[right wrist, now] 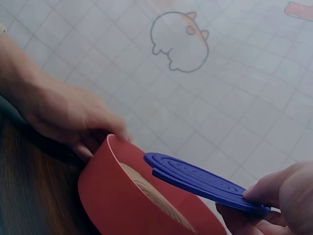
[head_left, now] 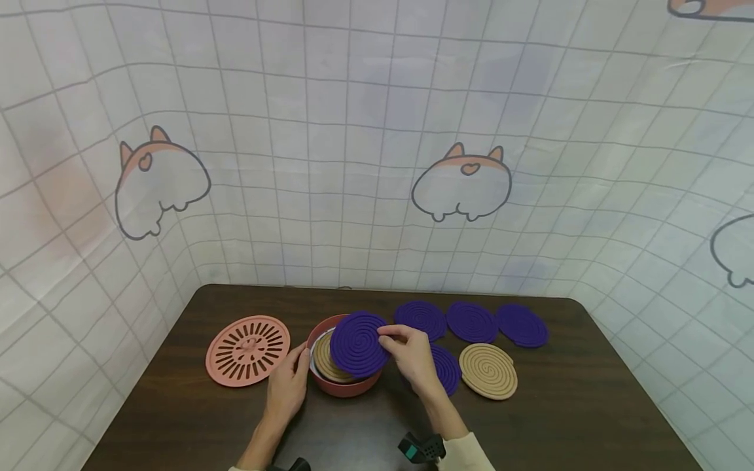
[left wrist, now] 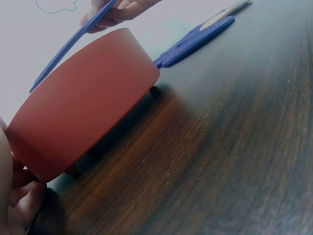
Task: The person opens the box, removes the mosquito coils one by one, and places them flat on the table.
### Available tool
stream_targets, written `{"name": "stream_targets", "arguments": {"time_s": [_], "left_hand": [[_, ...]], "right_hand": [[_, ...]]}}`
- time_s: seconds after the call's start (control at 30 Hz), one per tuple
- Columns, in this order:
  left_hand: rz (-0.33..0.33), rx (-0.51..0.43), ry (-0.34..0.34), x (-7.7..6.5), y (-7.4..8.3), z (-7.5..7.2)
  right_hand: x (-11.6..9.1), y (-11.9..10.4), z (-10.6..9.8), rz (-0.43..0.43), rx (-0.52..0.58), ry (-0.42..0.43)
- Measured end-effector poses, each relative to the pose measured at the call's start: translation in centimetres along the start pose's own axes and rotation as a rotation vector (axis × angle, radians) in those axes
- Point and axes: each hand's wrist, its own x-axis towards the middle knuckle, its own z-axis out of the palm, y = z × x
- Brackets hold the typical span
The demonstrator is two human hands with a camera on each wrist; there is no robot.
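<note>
My left hand [head_left: 287, 387] grips the left side of a round red container [head_left: 346, 390], thumb at the rim and fingers under the outer wall. Between the thumb and fingers of my right hand [head_left: 417, 358], a purple mosquito coil [head_left: 357, 345] is pinched by its right edge. That coil is tilted over the container's opening, as the right wrist view shows, above a tan coil [right wrist: 146, 188] lying inside. In the left wrist view the container wall [left wrist: 93, 98] leans, with small feet underneath.
A pink slotted lid [head_left: 247, 351] lies left of the container. To the right, purple coils [head_left: 472, 321] lie in a back row, with another purple coil [head_left: 446, 370] and a tan coil [head_left: 488, 371] in front. A patterned curtain [head_left: 377, 163] stands behind the table [head_left: 565, 392].
</note>
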Motion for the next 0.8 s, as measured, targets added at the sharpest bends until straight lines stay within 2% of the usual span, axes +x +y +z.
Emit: {"name": "stream_targets", "arguments": {"time_s": [0.43, 0.8], "left_hand": [[-0.018, 0.008, -0.023, 0.0, 0.0, 0.0], [-0.010, 0.003, -0.024, -0.1, 0.0, -0.1]], "right_hand": [[-0.2, 0.5, -1.6, 0.020, 0.038, 0.038], [-0.5, 0.6, -3.1, 0.019, 0.018, 0.070]]}}
